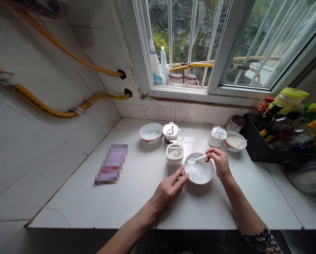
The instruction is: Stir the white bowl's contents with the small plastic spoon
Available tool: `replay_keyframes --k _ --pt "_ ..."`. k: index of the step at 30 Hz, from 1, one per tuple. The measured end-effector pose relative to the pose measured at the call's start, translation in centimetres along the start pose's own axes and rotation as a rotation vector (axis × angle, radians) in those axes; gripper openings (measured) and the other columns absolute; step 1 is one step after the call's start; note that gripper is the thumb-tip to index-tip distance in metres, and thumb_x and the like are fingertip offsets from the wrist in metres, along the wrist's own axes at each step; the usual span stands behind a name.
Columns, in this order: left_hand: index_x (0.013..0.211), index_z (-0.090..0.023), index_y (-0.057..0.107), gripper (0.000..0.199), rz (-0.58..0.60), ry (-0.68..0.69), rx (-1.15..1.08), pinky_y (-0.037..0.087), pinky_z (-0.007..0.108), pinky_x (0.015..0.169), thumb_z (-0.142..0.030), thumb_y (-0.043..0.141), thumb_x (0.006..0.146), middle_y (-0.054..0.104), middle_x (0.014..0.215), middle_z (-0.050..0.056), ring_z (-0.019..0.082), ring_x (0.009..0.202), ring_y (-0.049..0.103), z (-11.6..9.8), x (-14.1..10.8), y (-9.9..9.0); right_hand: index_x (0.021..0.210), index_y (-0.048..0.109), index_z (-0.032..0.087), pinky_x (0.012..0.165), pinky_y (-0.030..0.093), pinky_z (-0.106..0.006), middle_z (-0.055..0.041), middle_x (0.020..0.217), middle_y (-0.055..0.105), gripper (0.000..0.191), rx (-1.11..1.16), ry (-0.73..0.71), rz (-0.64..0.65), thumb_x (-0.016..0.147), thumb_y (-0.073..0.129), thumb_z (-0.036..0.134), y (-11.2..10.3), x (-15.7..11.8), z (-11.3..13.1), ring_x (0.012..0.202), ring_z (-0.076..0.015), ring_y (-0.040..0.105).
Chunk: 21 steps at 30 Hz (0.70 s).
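A white bowl (200, 177) with white powder in it stands on the counter in front of me. My left hand (168, 190) holds this bowl at its left rim, fingertips against the side. Between the fingers of my right hand (218, 162) is the handle of a small white spoon (192, 161), its tip over the inside of the bowl. Just behind and left of the bowl sits a clear-and-white seasoning jar (174, 160) with white contents and its lid raised. Behind that jar is another seasoning jar (170, 131) with dark contents.
A pink-rimmed bowl (151, 134) with a spoon inside stands at the back left. Back right are a lidded jar (217, 137) and a bowl of pale contents (235, 141). A black bottle rack (263, 151) borders the right side. A blurred purple packet (111, 164) lies left.
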<state>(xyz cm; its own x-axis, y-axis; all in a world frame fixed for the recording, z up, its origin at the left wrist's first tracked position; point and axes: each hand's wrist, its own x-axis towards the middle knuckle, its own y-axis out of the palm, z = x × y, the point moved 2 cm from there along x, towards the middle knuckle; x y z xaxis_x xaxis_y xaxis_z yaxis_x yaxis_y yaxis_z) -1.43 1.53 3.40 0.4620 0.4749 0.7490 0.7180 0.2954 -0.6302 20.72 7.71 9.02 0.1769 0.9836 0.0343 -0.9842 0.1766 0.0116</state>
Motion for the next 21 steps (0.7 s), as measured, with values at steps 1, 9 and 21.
replay_keyframes --k 1,9,21 --pt "0.13 -0.011 0.058 0.035 0.001 0.0 -0.002 0.063 0.028 0.083 -0.005 0.047 0.097 0.061 0.134 0.023 0.021 0.104 0.073 0.0 0.0 0.0 0.062 0.065 0.02 0.059 0.048 -0.03 0.0018 0.047 0.062 0.007 0.021 0.002 -0.011 0.063 0.063 0.027 0.1 0.1 0.0 0.049 -0.0146 0.055" --pt "0.136 -0.014 0.055 0.04 0.018 -0.002 0.021 0.063 0.029 0.087 -0.006 0.046 0.098 0.061 0.135 0.02 0.024 0.116 0.068 0.1 -0.2 0.0 0.085 0.064 0.021 0.071 0.054 -0.036 -0.0026 0.069 0.072 0.013 -0.072 -0.279 -0.064 0.084 0.063 0.034 3.1 -0.4 0.8 0.067 -0.02 0.069" --pt "0.134 -0.013 0.056 0.038 0.022 -0.008 -0.002 0.063 0.028 0.082 -0.005 0.046 0.098 0.059 0.137 0.022 0.02 0.103 0.072 0.2 -0.4 0.3 0.09 0.062 0.024 0.095 0.047 -0.045 0.0 0.075 0.075 0.013 -0.543 -0.917 -0.044 0.092 0.054 0.014 3.9 -2.0 2.3 0.068 -0.0179 0.067"
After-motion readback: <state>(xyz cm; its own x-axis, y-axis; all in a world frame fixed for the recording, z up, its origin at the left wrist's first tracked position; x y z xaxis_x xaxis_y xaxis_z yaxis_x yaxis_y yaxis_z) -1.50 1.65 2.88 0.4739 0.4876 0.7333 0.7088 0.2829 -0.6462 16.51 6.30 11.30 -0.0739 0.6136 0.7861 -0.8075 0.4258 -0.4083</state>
